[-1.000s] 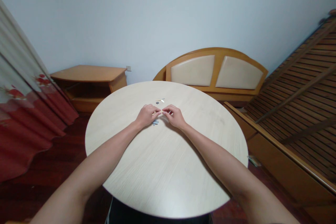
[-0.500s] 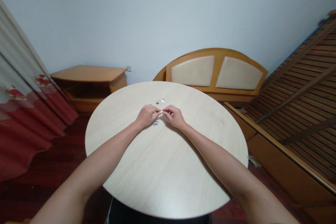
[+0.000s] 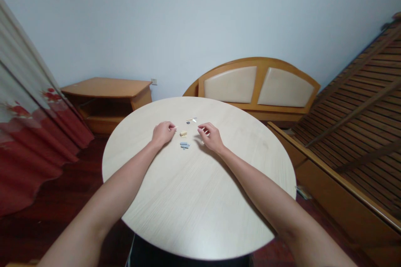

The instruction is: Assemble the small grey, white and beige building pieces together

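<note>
My left hand (image 3: pixel 164 132) is over the left part of the round table, thumb and fingertips pinched on a small pale piece (image 3: pixel 176 127) that pokes out to the right. My right hand (image 3: pixel 211 137) is curled to the right of the small parts, with thumb and forefinger close together; whatever is in them, if anything, is too small to make out. Between the hands lies a cluster of cream pieces (image 3: pixel 183 134). Nearer to me rests a little pile of grey-blue pieces (image 3: pixel 184 145). Beyond the hands are a dark piece (image 3: pixel 188 123) and a thin light strip (image 3: pixel 194 120).
The parts lie on a pale round table (image 3: pixel 194 200). Behind it stand a wooden cabinet (image 3: pixel 109 87) and a padded headboard (image 3: pixel 230 85). Slatted wooden panels (image 3: pixel 360 104) lean at the right, and a red and white curtain (image 3: pixel 28 133) hangs at the left.
My hands, which met at the fingertips, have drawn apart, the left one moving left and the right one slightly right. The cream pieces between them have come into view.
</note>
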Demonstrator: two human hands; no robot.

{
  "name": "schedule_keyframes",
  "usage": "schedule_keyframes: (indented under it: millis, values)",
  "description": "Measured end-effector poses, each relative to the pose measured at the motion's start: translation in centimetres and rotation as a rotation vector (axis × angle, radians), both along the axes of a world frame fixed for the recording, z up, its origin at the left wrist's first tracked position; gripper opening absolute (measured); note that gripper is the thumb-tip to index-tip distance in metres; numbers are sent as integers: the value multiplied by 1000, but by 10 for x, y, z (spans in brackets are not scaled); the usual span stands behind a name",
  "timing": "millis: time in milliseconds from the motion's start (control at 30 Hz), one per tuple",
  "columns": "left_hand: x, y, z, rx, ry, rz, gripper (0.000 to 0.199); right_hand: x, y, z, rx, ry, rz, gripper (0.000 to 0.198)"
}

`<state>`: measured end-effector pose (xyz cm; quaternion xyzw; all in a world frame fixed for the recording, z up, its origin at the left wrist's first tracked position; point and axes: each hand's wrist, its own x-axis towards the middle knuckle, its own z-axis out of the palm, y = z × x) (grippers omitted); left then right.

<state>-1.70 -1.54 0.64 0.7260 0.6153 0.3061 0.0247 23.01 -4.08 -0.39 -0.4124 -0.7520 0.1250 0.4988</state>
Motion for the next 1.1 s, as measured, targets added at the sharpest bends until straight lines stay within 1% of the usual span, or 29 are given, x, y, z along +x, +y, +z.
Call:
schedule_keyframes:
  millis: [100,233,300,433,467,533,633,700,833,933,1000,1100]
  values:
    - [-2,5,-8,-67,62,39,15,8,12,-4,-13,-19,-57,24]
    - [-2,9,-12,-144,101,17,17,20,42,-4,-125,-124,-144,29]
    - [-3,10,-11,-200,79,-23,19,22,58,0,-192,-229,-106,31]
    - [-3,9,-9,-317,7,-129,24,12,85,10,-262,-456,60,32]
    - [-3,8,-9,-330,-2,-140,26,8,90,12,-269,-500,74,33]
    - [-3,8,-9,-325,-15,-141,28,1,96,14,-293,-568,55,36]
    - [-3,7,-9,-299,-30,-112,27,-1,98,15,-342,-629,-6,40]
    - [-3,6,-9,-301,-35,-94,26,6,96,13,-349,-626,-39,40]
    - [1,3,-3,-318,-3,-72,29,35,86,2,-307,-551,-140,18]
    - [4,0,3,-345,36,-52,32,59,77,-11,-324,-459,-239,11]
    - [6,-3,6,-349,41,-44,33,71,70,-18,-337,-388,-292,12]
    - [7,-6,7,-338,41,-38,33,82,63,-23,-331,-351,-384,22]
